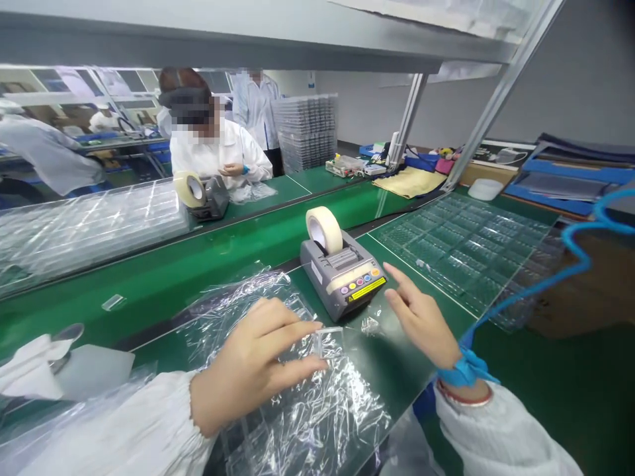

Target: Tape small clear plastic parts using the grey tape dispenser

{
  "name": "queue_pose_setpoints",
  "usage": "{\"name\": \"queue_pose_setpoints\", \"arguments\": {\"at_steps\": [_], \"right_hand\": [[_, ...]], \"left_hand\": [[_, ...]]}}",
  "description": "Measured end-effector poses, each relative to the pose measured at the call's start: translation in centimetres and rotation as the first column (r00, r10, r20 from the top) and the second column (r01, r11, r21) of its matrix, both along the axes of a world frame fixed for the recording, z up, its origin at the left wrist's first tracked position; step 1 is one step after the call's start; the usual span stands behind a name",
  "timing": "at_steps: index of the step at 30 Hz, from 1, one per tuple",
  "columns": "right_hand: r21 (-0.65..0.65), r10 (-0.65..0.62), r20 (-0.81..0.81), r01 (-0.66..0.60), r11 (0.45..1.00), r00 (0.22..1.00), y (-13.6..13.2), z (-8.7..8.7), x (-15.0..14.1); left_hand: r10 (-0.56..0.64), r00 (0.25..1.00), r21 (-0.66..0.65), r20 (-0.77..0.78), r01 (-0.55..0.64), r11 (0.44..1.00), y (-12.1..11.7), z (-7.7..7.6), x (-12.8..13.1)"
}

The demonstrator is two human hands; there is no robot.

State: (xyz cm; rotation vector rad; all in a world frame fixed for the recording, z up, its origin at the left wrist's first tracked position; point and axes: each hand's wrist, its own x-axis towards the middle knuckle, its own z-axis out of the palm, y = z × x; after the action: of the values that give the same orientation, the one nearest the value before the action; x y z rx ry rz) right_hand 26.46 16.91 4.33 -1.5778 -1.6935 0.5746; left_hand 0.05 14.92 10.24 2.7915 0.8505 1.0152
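Observation:
My left hand is over crinkled clear plastic film, with thumb and index finger closed on the edge of a small clear plastic box. My right hand is open and empty, its fingers stretched toward the front of a grey automatic tape dispenser. A roll of cream tape stands in the top of the dispenser, and a strip of tape lies across its front above the coloured buttons. A blue wrist strap circles my right wrist.
A coiled blue cord runs from the strap to the right edge. Clear compartment trays lie at the right. Beyond the green conveyor belt, a co-worker sits by another tape dispenser and stacked clear trays. A shelf beam crosses overhead.

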Motion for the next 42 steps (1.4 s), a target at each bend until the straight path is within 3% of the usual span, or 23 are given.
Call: {"name": "queue_pose_setpoints", "arguments": {"at_steps": [2, 6, 8, 10, 12, 15, 18, 22, 29, 34, 39, 42], "right_hand": [[-0.044, 0.011, 0.263, 0.000, 0.999, 0.965, 0.7, -0.3, 0.9], [0.000, -0.039, 0.608, 0.049, 0.999, 0.793, 0.9, -0.5, 0.9], [0.028, -0.047, 0.689, 0.038, 0.999, 0.723, 0.9, 0.0, 1.1], [0.010, -0.007, 0.679, 0.000, 1.000, 0.734, 0.9, 0.5, 1.6], [-0.034, 0.078, 0.556, -0.071, 0.997, 0.828, 1.0, 0.7, 2.3], [-0.030, 0.098, 0.204, -0.094, 0.995, 0.974, 0.8, -0.1, 2.8], [-0.114, 0.065, -0.141, -0.082, 0.990, 0.988, 0.8, -1.8, 2.6], [-0.267, 0.077, -0.468, -0.224, 0.937, 0.881, 1.9, -3.9, 1.8], [-0.264, 0.063, -0.624, -0.286, 0.921, 0.779, 3.0, -4.8, 1.4], [-0.255, 0.005, -0.705, -0.261, 0.931, 0.709, 0.9, -3.1, 0.6], [-0.210, -0.038, -0.889, -0.332, 0.920, 0.457, -3.1, -0.1, -3.1], [-0.206, -0.046, -0.917, -0.373, 0.905, 0.395, -4.7, 1.1, -5.5]], "left_hand": [[0.003, 1.000, -0.014, -0.019, -0.003, 1.000, 0.3, -0.2, 0.0], [0.010, 0.996, -0.049, -0.093, -0.014, 0.999, 0.9, -0.7, -0.1], [0.011, 0.992, -0.061, -0.127, -0.019, 0.998, 1.2, -0.9, 0.0], [0.011, 0.989, -0.072, -0.148, -0.022, 0.997, 1.3, -1.0, 0.3], [0.014, 0.988, -0.079, -0.155, -0.026, 0.997, 1.3, -1.1, 0.6], [0.023, 0.987, -0.066, -0.160, -0.034, 0.997, 1.1, -1.1, 0.8], [0.026, 0.984, -0.036, -0.177, -0.033, 0.999, 0.8, -1.1, 0.5], [0.041, 0.986, -0.005, -0.161, -0.043, 0.999, 0.5, -1.0, 0.0], [0.056, 0.985, -0.005, -0.164, -0.058, 0.998, 0.3, -1.3, -0.2], [0.069, 0.988, -0.016, -0.138, -0.072, 0.997, 0.4, -2.0, 0.1], [0.070, 0.995, 0.032, -0.077, -0.067, 0.997, 0.1, -2.6, 0.6], [0.069, 0.996, 0.058, -0.055, -0.066, 0.996, 0.1, -2.7, 0.9]]}}
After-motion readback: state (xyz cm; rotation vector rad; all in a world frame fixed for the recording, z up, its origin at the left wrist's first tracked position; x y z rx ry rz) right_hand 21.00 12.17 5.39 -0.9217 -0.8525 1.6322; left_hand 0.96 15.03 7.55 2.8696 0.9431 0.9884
